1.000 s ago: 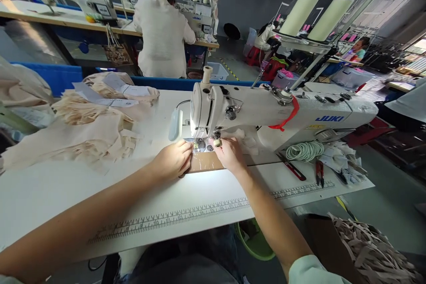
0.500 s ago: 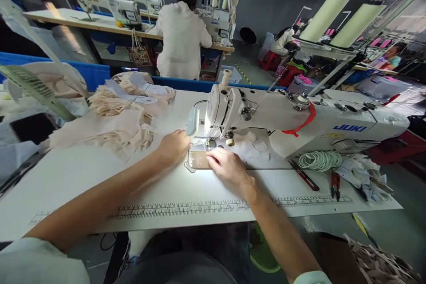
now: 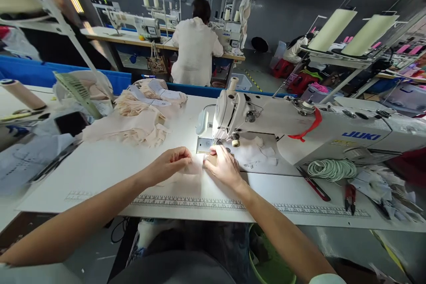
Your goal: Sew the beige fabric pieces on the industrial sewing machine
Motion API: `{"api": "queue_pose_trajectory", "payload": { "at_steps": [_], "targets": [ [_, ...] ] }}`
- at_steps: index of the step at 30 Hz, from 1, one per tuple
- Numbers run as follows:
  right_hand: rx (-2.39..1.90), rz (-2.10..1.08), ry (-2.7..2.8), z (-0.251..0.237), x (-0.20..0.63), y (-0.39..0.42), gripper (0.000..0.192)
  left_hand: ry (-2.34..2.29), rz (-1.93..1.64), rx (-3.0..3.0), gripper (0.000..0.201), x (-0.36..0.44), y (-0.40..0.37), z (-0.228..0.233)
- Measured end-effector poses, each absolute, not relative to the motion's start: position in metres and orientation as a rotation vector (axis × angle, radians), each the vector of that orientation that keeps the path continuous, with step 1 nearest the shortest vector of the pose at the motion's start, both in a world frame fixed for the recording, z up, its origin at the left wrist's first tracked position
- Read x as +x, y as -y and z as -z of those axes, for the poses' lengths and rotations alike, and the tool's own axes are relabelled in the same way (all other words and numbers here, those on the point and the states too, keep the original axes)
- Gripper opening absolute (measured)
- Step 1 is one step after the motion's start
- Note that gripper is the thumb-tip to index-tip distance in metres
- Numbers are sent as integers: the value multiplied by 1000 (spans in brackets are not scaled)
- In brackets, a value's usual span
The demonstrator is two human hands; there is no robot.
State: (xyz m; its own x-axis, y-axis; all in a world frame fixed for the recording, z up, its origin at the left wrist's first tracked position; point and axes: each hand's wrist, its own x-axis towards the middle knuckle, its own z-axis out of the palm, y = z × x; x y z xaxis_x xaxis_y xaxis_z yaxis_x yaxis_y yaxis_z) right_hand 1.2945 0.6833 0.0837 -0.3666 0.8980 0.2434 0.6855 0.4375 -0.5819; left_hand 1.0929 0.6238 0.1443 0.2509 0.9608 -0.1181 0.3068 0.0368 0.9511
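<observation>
In the head view, a pale piece of fabric is held above the near side of the white table, just left of the needle area of the sewing machine. Its left part is pinched between thumb and fingertips by the left hand. The right hand is placed by its right edge, just before the needle, with fingers bent; whether the cloth is gripped there cannot be told. To the far left, fabric pieces are piled. To the right, a coil of pale cord is laid beside red-handled snips.
</observation>
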Motion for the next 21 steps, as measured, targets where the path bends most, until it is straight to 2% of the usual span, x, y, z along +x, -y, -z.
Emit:
{"api": "queue_pose_trajectory", "payload": {
  "at_steps": [3, 7, 9, 15, 19, 21],
  "targets": [
    [-1091, -629, 2240, -83, 1294, -682, 11, -1213, -838, 1305, 37, 1085, -616, -143],
    [-915, -986, 2179, -79, 1298, -685, 17, -1406, -821, 1395, 40, 1061, -611, -134],
    [-908, -991, 2153, -78, 1302, -687, 17, -1570, -753, 1576, 38, 1045, -611, -127],
    [-1005, -245, 2402, -76, 1305, -690, 25, -2154, -272, 2004, 17, 1009, -621, -117],
    [-1066, 119, 2464, -74, 1303, -689, 26, -2484, -396, 2116, 28, 1003, -641, -121],
    [-1097, 144, 2476, -75, 1306, -687, 24, -2571, -403, 2103, 28, 1001, -652, -121]
  ]
}}
